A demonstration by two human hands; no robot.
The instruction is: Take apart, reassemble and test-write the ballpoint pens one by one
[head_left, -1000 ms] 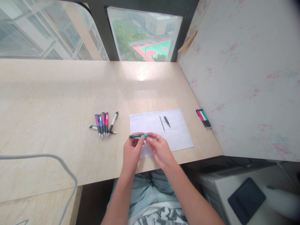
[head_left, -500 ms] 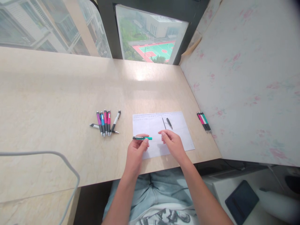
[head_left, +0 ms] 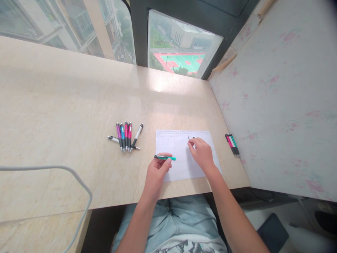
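My left hand (head_left: 157, 172) holds the green pen barrel (head_left: 164, 157) level between thumb and fingers, just above the sheet of paper (head_left: 176, 172). Its grip end is off, and the dark clip points left. Over the right half of the sheet, my right hand (head_left: 202, 154) pinches thumb and forefinger at a thin dark pen refill (head_left: 188, 137); only its upper end shows past the fingertips. Behind that hand, a bit of the black pen grip (head_left: 193, 137) peeks out, the rest hidden. Rows of faint writing run along the paper's top edge.
Left of the paper lie several pens (head_left: 126, 137) in purple, blue, pink and white. More pens (head_left: 232, 144) line up by the flowered wall panel (head_left: 284, 105). A grey cable (head_left: 79, 179) loops over the desk's left front. Windows (head_left: 181, 45) stand behind the desk.
My right hand has moved forward over the paper to the refill and now covers most of it and the black grip. The left hand keeps the green barrel. The camera view has shifted.
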